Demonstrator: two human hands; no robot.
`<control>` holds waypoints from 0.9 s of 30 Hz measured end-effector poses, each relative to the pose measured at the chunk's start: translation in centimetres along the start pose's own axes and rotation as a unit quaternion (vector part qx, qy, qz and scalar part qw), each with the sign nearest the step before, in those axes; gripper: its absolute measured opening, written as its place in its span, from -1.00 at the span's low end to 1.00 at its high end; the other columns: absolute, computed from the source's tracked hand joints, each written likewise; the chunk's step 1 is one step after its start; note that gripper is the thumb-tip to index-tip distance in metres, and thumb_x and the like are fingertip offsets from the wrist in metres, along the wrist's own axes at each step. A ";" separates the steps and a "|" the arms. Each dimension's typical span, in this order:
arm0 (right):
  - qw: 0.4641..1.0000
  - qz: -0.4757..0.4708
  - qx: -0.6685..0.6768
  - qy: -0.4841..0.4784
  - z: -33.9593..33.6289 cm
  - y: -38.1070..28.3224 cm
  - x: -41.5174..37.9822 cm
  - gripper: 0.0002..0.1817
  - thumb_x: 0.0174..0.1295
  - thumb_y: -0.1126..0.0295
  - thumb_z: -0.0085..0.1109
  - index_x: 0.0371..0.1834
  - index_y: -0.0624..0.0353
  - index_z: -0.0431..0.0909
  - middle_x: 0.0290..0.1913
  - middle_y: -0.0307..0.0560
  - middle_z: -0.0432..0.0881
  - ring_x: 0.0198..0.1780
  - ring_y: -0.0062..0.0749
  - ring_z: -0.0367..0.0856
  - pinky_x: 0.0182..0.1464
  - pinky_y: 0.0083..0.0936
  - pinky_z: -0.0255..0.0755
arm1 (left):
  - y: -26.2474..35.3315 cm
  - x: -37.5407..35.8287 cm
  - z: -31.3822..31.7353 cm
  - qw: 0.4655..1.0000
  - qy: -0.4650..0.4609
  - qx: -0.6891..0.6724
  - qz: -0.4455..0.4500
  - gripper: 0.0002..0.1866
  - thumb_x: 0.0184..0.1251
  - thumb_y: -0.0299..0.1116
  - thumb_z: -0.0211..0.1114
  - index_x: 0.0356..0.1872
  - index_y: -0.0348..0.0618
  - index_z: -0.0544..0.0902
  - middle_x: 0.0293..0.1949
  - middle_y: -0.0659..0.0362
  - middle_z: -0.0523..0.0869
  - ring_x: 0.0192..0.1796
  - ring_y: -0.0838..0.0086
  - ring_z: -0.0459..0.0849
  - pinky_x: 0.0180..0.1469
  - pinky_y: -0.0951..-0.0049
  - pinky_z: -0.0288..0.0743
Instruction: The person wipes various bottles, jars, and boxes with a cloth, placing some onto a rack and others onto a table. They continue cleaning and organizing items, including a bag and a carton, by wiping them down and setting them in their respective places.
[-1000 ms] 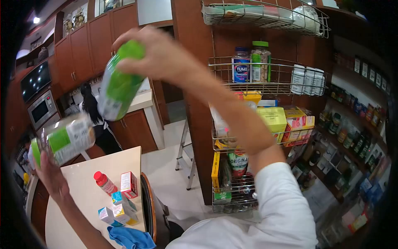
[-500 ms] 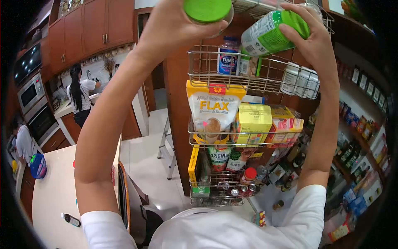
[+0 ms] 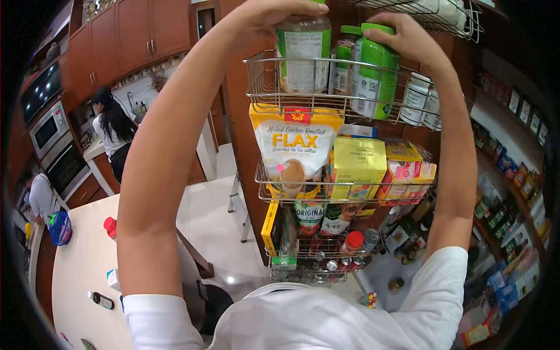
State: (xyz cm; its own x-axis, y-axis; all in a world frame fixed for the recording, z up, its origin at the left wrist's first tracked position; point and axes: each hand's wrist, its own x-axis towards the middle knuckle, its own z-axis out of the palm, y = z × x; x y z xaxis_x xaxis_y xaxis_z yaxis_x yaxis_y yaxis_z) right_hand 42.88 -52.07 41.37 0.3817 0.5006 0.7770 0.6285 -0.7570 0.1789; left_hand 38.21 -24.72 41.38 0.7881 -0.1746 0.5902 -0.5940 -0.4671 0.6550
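My left hand [image 3: 265, 18] closes around the top of a large clear jar [image 3: 303, 55] with a green lid and a white label, which is inside the upper wire basket [image 3: 326, 108]. At the right of that basket, my right hand [image 3: 402, 36] grips the top of a green bottle [image 3: 376, 73], slightly tilted. A smaller green-lidded jar [image 3: 343, 64] stands between the two. White bottles [image 3: 417, 96] sit at the basket's right end.
Lower baskets hold a flax bag [image 3: 297, 146], a yellow box [image 3: 357, 166] and pouches [image 3: 309, 216]. Another wire shelf [image 3: 431, 14] hangs above. To the left are a table [image 3: 87, 262] with a dark bottle [image 3: 100, 300], a step ladder [image 3: 239, 204] and two people [image 3: 111, 125]. Stocked shelves [image 3: 507, 192] line the right.
Both hands have come down, bringing the large jar and the green bottle into the upper basket. The Tums bottle seen there before is now hidden. The view has shifted slightly.
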 end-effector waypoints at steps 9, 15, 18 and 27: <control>0.913 0.264 0.305 -0.064 -2.5 -6.8 -2.2 -0.45 0.16 0.28 0.26 0.18 0.30 0.42 -0.07 -0.03 0.63 -0.10 -0.38 0.58 -0.10 -0.50 0.45 | -3.8 2.7 0.1 0.963 -0.201 -0.167 -0.058 -0.55 0.22 -0.28 0.27 0.13 -0.17 0.50 -0.09 0.18 0.63 -0.08 0.43 0.56 -0.03 0.32 0.45; 0.951 0.200 0.189 -0.141 -2.8 -5.4 -1.0 -0.36 0.15 0.04 0.25 0.11 0.39 0.46 -0.15 0.04 0.62 -0.16 -0.38 0.58 -0.16 -0.51 0.46 | -3.7 2.4 -1.0 0.965 -0.214 -0.150 -0.029 -0.51 0.25 -0.27 0.26 0.18 -0.25 0.45 0.00 0.13 0.61 0.00 0.40 0.57 -0.04 0.30 0.48; 0.954 0.205 0.166 -0.142 -2.8 -7.4 -1.2 -0.24 0.11 -0.13 0.22 0.09 0.42 0.47 -0.14 0.13 0.62 -0.13 -0.31 0.59 -0.11 -0.48 0.47 | -2.7 1.6 -0.8 0.970 -0.199 -0.134 -0.046 -0.47 0.25 -0.31 0.28 0.21 -0.30 0.41 0.07 0.06 0.57 0.09 0.36 0.53 0.05 0.29 0.45; 0.964 0.233 -0.101 -0.075 -1.2 -8.8 1.5 -0.15 0.18 -0.35 -0.17 -0.06 0.35 0.62 -0.02 0.34 0.59 0.14 0.00 0.53 0.18 -0.28 0.38 | -1.2 1.3 1.5 0.991 -0.134 -0.023 -0.020 -0.40 0.16 -0.21 0.35 0.15 -0.39 0.43 0.08 -0.01 0.56 0.14 0.37 0.52 0.15 0.43 0.39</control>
State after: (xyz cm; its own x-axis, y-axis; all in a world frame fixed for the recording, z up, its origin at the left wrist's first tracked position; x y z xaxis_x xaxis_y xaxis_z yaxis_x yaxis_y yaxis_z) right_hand 37.13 -45.16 41.73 0.6936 0.1309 0.7083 0.2273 -0.9729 -0.0428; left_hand 40.18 -25.72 40.62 0.8216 -0.3837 0.4216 -0.5640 -0.4395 0.6991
